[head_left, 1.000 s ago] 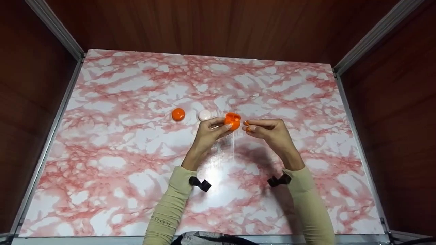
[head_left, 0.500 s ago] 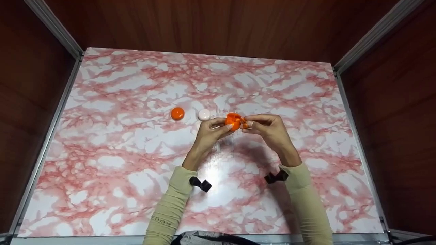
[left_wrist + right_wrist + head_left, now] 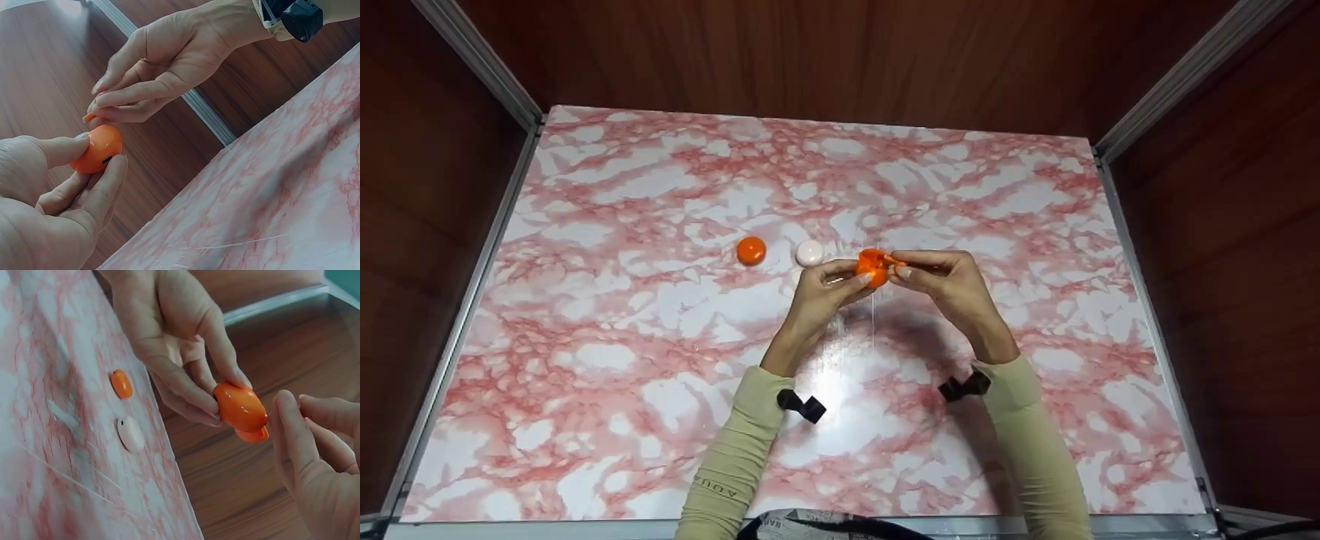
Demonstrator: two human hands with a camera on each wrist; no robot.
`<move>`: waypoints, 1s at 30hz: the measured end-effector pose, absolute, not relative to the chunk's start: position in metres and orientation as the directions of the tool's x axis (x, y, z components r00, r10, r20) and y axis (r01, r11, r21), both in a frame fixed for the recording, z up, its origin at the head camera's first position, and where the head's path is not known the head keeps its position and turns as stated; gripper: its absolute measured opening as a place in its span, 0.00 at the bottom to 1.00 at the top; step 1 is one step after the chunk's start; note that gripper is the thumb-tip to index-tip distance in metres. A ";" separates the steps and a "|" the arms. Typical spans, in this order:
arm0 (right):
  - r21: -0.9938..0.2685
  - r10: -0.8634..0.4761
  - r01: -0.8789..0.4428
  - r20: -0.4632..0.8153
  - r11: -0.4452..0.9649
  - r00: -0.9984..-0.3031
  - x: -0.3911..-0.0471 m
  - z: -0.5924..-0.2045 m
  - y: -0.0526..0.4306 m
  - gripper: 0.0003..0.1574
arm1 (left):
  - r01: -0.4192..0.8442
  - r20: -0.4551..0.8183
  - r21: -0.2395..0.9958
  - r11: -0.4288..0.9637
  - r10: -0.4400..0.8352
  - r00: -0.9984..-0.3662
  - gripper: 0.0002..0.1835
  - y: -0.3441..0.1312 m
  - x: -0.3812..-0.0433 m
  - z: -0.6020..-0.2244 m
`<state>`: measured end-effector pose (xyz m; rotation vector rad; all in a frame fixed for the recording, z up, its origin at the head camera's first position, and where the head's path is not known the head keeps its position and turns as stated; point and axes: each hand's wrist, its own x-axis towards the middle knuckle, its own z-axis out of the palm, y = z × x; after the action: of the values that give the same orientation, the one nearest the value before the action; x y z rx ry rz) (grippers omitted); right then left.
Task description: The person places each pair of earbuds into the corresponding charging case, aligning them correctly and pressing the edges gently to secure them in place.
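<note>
An orange earbud case (image 3: 872,279) with its lid raised is pinched between the thumb and fingers of my left hand (image 3: 819,300), held up off the table. Beside its right side, my right hand (image 3: 956,285) pinches a small orange earbud (image 3: 894,261), whose end is at the case opening. In the left wrist view only a bit of the earbud (image 3: 88,117) shows past the fingertips, above the rounded orange case (image 3: 104,147). The right wrist view shows the case (image 3: 242,408) from its smooth side, and there the right fingers mostly hide the earbud.
A second orange case (image 3: 751,250) and a white case (image 3: 810,253) lie on the pink marbled table (image 3: 607,420), left of and behind the hands. Dark wooden panels (image 3: 810,60) with metal edge strips enclose the table's back and sides.
My right hand has moved left to the open case, bringing the earbud from a small gap away up to the opening. The left hand and its case stay nearly still.
</note>
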<state>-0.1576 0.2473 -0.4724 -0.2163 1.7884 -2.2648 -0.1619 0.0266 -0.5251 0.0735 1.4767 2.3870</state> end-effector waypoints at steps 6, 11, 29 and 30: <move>-0.998 -0.276 -0.046 0.055 -0.041 -0.960 -0.163 -0.470 0.250 0.21 | -0.268 -0.152 0.876 -0.401 0.298 -0.942 0.18 0.027 -0.162 -0.525; -0.996 -0.243 -0.082 0.072 0.031 -0.967 -0.168 -0.467 0.250 0.16 | -0.265 -0.140 0.872 -0.411 0.309 -0.941 0.18 0.028 -0.161 -0.525; -0.940 -0.279 -0.207 0.129 0.270 -0.952 -0.173 -0.462 0.236 0.12 | -0.230 -0.095 0.884 -0.408 0.324 -0.941 0.17 0.034 -0.158 -0.526; -0.935 -0.287 -0.214 0.130 0.283 -0.949 -0.173 -0.462 0.236 0.11 | -0.229 -0.095 0.883 -0.410 0.322 -0.942 0.17 0.034 -0.158 -0.526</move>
<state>-0.1729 0.2363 -0.4619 -0.4820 2.4642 -1.7797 -0.1581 0.0341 -0.5258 0.1271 1.4756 2.3895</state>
